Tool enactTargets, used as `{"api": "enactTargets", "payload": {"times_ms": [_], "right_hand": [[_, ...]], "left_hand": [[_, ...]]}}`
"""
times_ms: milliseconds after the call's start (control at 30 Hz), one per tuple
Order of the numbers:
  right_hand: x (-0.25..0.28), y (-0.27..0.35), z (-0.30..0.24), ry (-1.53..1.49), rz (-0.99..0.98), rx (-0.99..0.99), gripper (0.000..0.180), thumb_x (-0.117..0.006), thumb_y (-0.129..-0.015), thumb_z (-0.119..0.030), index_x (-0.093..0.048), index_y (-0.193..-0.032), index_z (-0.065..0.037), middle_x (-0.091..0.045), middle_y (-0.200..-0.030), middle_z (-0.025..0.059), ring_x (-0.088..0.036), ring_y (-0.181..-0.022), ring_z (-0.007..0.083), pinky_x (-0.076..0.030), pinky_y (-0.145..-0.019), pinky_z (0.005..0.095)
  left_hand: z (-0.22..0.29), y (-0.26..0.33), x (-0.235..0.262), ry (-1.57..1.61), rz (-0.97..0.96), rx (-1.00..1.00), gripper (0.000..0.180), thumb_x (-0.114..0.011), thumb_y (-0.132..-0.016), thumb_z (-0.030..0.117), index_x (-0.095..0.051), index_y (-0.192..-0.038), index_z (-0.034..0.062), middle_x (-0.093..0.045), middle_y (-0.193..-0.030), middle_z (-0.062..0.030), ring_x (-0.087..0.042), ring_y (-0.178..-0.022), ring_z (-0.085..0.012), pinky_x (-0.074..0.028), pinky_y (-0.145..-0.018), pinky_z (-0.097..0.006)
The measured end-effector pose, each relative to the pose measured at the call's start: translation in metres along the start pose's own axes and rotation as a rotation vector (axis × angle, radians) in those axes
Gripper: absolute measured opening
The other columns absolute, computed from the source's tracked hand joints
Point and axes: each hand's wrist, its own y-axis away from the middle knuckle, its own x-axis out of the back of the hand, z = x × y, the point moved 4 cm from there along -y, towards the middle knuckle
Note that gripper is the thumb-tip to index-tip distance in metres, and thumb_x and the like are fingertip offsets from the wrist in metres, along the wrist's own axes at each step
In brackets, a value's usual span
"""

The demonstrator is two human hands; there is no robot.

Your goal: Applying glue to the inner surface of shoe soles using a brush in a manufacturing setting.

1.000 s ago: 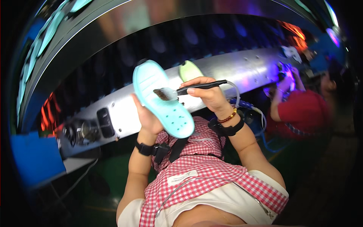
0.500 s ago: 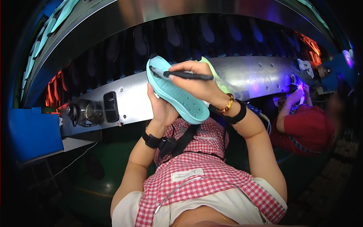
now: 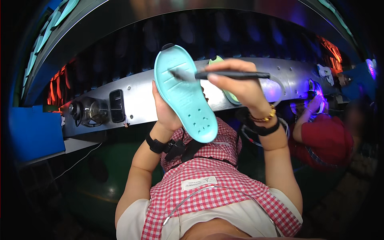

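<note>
A light turquoise shoe sole [image 3: 186, 102], with grooves at its far half and several small holes at the near end, is held up in front of me. My left hand [image 3: 166, 110] grips it from the left and below; some of its fingers are hidden behind it. In my right hand [image 3: 240, 86] is a black-handled brush [image 3: 262, 75], its blurred bristles at the grooved part of the sole. Behind my right hand lies a pale green sole [image 3: 232, 97], partly covered.
A metal ledge [image 3: 140, 106] runs across in front of me. On its left are a glass jug [image 3: 96, 112] and a black tray [image 3: 117, 106]. Dark sole shapes line the machine behind. A blue box [image 3: 38, 134] stands left; a co-worker in red [image 3: 326, 138] works at right.
The sole has turned more upright and faces me more flatly, its near end lower. My right hand with the brush has moved right, and the brush lies more level.
</note>
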Motion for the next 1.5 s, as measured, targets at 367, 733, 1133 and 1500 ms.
{"api": "enactTargets", "payload": {"times_ms": [367, 733, 1133, 1500], "right_hand": [[-0.013, 0.015, 0.004, 0.014, -0.138, -0.065, 0.015, -0.065, -0.072, -0.005, -0.064, -0.086, 0.0, -0.064, -0.081, 0.0086, -0.059, -0.074, 0.0117, -0.047, -0.067, 0.0237], [-0.018, 0.026, -0.002, 0.223, -0.415, 0.204, 0.019, -0.067, -0.068, -0.001, -0.064, -0.086, -0.001, -0.063, -0.085, 0.0099, -0.06, -0.079, 0.0174, -0.047, -0.075, 0.0281], [0.003, 0.033, 0.016, -0.227, -0.214, -0.043, 0.02, -0.066, -0.067, 0.002, -0.063, -0.087, 0.0, -0.062, -0.093, 0.0113, -0.059, -0.088, 0.0195, -0.046, -0.08, 0.0293], [-0.008, 0.036, 0.044, -0.534, -0.162, -0.137, 0.018, -0.058, -0.076, 0.002, -0.057, -0.093, 0.005, -0.059, -0.097, 0.0175, -0.058, -0.091, 0.0217, -0.046, -0.083, 0.0294]], "left_hand": [[0.012, 0.005, -0.003, 0.064, 0.049, -0.171, 0.07, -0.014, -0.083, 0.061, -0.036, -0.126, 0.01, -0.046, -0.12, -0.012, -0.048, -0.105, -0.029, -0.039, -0.091, -0.041], [0.043, -0.003, -0.012, -0.185, 0.034, -0.465, 0.08, -0.009, -0.079, 0.066, -0.043, -0.116, 0.004, -0.055, -0.096, -0.0181, -0.056, -0.081, -0.0313, -0.047, -0.072, -0.041], [0.058, 0.005, -0.012, -0.172, 0.159, -0.578, 0.082, -0.012, -0.077, 0.07, -0.038, -0.123, 0.0073, -0.054, -0.103, -0.0173, -0.056, -0.085, -0.0314, -0.046, -0.076, -0.042], [0.055, 0.005, -0.033, 0.019, 0.172, -0.488, 0.077, -0.023, -0.081, 0.063, -0.031, -0.129, 0.0044, -0.043, -0.118, -0.0233, -0.048, -0.1, -0.0368, -0.039, -0.087, -0.048]]}}
